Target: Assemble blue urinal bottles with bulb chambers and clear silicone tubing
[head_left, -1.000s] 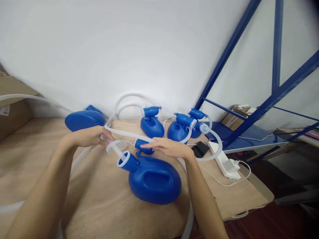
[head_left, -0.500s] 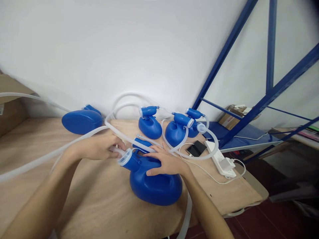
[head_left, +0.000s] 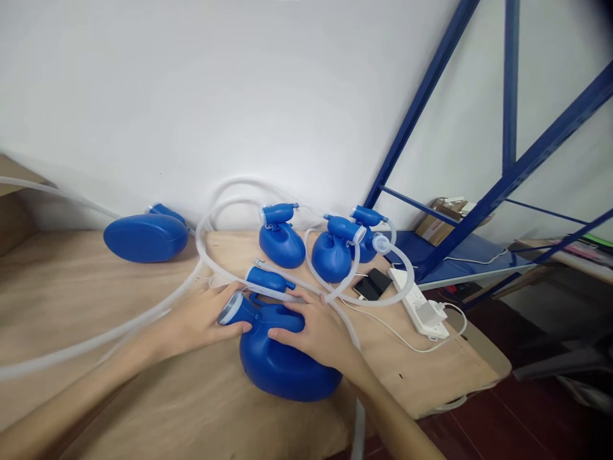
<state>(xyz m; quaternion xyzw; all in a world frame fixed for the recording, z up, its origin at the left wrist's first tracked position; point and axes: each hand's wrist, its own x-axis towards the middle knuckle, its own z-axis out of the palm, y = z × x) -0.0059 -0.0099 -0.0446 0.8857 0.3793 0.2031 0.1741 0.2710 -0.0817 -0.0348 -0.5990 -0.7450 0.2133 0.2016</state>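
A blue plastic urinal bottle (head_left: 287, 370) lies on the wooden table in front of me, its wide neck pointing left. My left hand (head_left: 198, 322) is closed around the neck, thumb on the near side and fingers on the far side. A translucent white cap (head_left: 232, 309) covers the mouth. My right hand (head_left: 318, 329) grips the bottle by its handle, with the thumb on top. Just behind the bottle is a blue funnel-shaped receiver (head_left: 268, 279). A clear hose (head_left: 253, 286) passes between this receiver and the bottle, near both hands.
Similar blue bottles with receivers (head_left: 282, 246) stand along the wall, and another (head_left: 146, 238) lies at left. Hoses loop between them. At right are a phone (head_left: 372, 284), a white power strip (head_left: 416, 303) and a blue metal rack (head_left: 479, 207). A cardboard box (head_left: 19, 211) sits far left.
My left hand has gone from pinching at the cap in the bottle's mouth to wrapping the neck. My right hand stays on the handle. The view has shifted slightly.
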